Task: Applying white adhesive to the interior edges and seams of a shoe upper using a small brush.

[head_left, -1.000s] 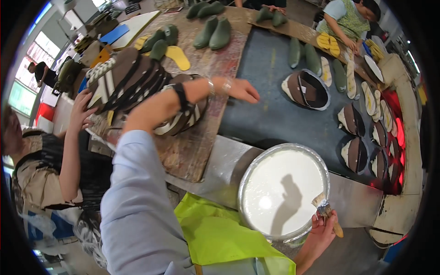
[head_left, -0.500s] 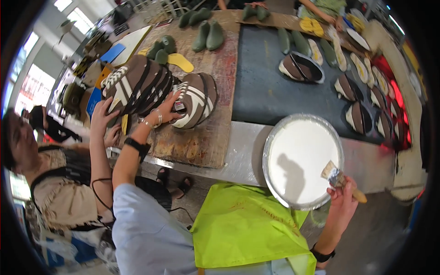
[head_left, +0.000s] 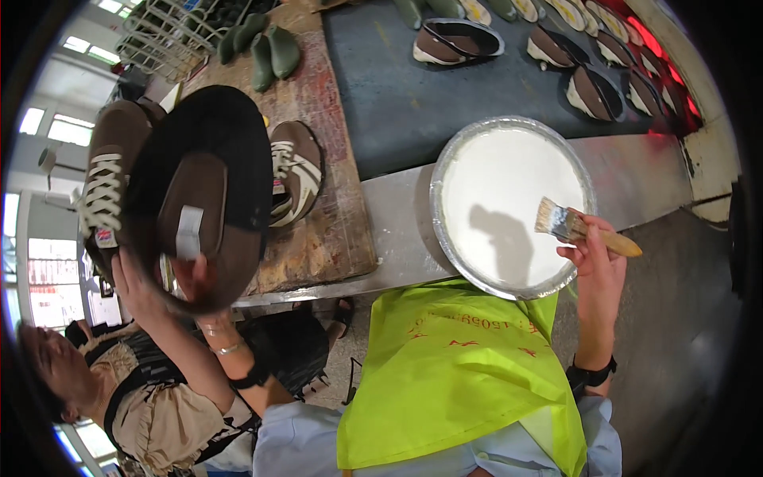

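Observation:
My left hand [head_left: 195,278] grips a brown shoe upper [head_left: 246,266] by its near end and holds it up off the board. Its open underside faces me, with black lining and a white label on the brown tongue inside; most of my fingers are hidden by it. A paintbrush [head_left: 574,225] with a wooden handle is pinched in my right hand [head_left: 598,254]. Its pale bristles point left, above the round metal basin [head_left: 438,208] of white liquid. Just right of the raised upper, another laced brown shoe upper [head_left: 300,171] rests on the wooden board.
A co-worker at my left has a hand [head_left: 135,290] at other laced uppers [head_left: 105,179]. Green shoe lasts [head_left: 283,52] stand on the stained wooden board [head_left: 338,230]. Several brown uppers [head_left: 457,41] and pale insoles [head_left: 566,13] lie on the dark belt [head_left: 381,103] beyond the basin.
My left hand has left the laced upper on the board and now holds a different upper, raised and turned underside toward me. The brush stays over the basin. My view has shifted.

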`<state>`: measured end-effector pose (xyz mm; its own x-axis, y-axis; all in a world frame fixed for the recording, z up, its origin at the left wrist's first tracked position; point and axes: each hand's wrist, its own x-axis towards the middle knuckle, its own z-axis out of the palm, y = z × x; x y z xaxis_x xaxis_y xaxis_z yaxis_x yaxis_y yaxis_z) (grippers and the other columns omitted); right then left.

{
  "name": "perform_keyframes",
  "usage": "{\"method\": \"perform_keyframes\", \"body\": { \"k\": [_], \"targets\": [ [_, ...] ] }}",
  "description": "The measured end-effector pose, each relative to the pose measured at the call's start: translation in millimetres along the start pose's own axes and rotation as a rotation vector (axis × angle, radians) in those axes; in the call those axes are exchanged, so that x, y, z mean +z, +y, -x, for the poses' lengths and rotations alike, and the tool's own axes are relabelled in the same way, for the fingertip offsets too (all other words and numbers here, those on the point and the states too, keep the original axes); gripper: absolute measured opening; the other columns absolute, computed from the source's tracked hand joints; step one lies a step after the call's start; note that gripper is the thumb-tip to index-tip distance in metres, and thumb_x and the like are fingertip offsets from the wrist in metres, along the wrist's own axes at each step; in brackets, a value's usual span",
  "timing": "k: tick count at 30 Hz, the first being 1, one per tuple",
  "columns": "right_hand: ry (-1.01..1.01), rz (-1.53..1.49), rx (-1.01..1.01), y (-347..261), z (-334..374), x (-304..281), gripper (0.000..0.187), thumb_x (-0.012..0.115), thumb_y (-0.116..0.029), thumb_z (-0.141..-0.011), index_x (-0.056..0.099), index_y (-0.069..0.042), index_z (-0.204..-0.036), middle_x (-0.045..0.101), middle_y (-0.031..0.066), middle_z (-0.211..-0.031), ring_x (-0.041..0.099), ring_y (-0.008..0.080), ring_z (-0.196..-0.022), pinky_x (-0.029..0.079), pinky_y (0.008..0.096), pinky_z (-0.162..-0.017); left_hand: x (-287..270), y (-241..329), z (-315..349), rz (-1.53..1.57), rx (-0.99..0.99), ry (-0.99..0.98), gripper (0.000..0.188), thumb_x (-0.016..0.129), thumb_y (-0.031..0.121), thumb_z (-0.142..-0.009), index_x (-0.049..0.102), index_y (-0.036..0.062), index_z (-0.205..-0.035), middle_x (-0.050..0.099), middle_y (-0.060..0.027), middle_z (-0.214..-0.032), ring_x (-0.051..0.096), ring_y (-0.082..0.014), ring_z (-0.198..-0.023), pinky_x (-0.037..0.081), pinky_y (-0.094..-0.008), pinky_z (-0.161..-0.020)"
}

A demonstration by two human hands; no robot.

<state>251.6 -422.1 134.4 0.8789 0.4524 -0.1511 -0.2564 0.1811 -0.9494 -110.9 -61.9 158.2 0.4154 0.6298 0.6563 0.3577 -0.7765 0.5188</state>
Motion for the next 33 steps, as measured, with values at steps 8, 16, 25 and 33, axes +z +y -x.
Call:
{"method": "perform_keyframes", "body": {
  "k": [8,16,25,33],
  "targets": [
    [-0.015,0.361,0.042,59.0,-61.3,-9.4,0.02,0.058,-0.019,-0.091,0.061,-0.002,-0.101,0.064,0.0066,-0.09,0.06,0.0118,-0.076,0.052,0.0283,-0.066,124.5,12.2,35.6,0.039,0.005,-0.018,0.05,0.066,0.013,-0.081,0.048,-0.004,-0.125,0.06,-0.0136,-0.117,0.059,-0.0254,-0.103,0.045,-0.0364,-0.089],
    [-0.099,0.99,-0.297,80.5,-75.8,-8.6,0.012,0.058,-0.015,-0.088,0.064,-0.005,-0.092,0.065,0.0131,-0.091,0.064,0.0229,-0.079,0.049,0.0292,-0.067,151.0,49.9,11.0,0.04,0.355,-0.546,0.044,0.073,0.021,-0.077,0.058,0.0,-0.114,0.063,-0.0136,-0.112,0.06,-0.0264,-0.105,0.044,-0.0389,-0.095],
    [-0.365,0.366,-0.204,28.6,-67.8,7.4,0.011,0.057,-0.007,-0.088,0.063,0.001,-0.089,0.063,0.0066,-0.101,0.058,0.0145,-0.095,0.046,0.0275,-0.083,195.0,79.2,-12.3,0.544,0.032,-0.986,0.035,0.069,0.005,-0.074,0.059,0.0018,-0.108,0.062,-0.0132,-0.103,0.062,-0.0226,-0.094,0.049,-0.0309,-0.081],
    [-0.442,0.381,-0.429,18.9,-74.0,23.7,0.012,0.058,-0.011,-0.087,0.061,-0.001,-0.095,0.064,0.0064,-0.101,0.059,0.0169,-0.096,0.045,0.0285,-0.086,218.2,122.6,-19.6,0.485,0.305,-1.211,0.036,0.069,0.007,-0.077,0.055,0.0025,-0.111,0.061,-0.0109,-0.095,0.062,-0.0207,-0.086,0.049,-0.0309,-0.077]
  ]
}}
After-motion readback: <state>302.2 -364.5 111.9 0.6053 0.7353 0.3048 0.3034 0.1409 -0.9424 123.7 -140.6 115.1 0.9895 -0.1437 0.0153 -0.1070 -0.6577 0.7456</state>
